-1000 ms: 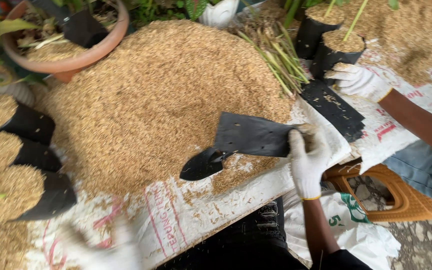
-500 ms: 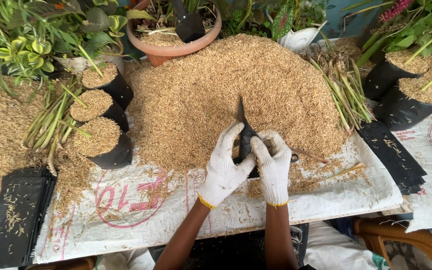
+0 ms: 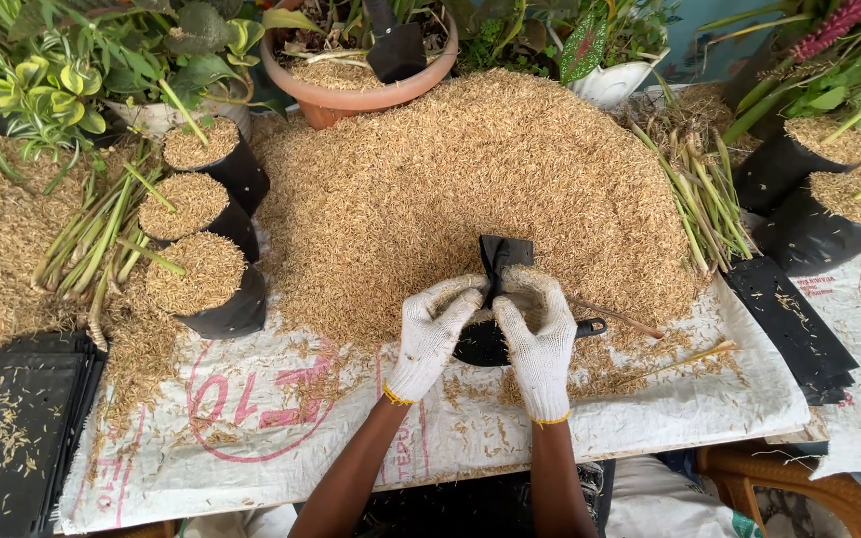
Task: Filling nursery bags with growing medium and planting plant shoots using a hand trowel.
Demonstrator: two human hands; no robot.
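Black nursery bag (image 3: pixel 503 254) now sits upright at the near edge of the husk pile (image 3: pixel 470 169); half a sec ago it was a thin folded sliver. I've got left hand (image 3: pixel 430 334) & right hand (image 3: pixel 538 339), grip closed, pulling its mouth apart. Judging: bag's opening up, nothing in it yet.

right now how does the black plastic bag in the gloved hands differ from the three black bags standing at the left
The black plastic bag in the gloved hands looks flat and empty, pinched at its mouth by the left hand and right hand. The three black bags at the left stand upright unheld, full of husks, with green stalks. All are black plastic.
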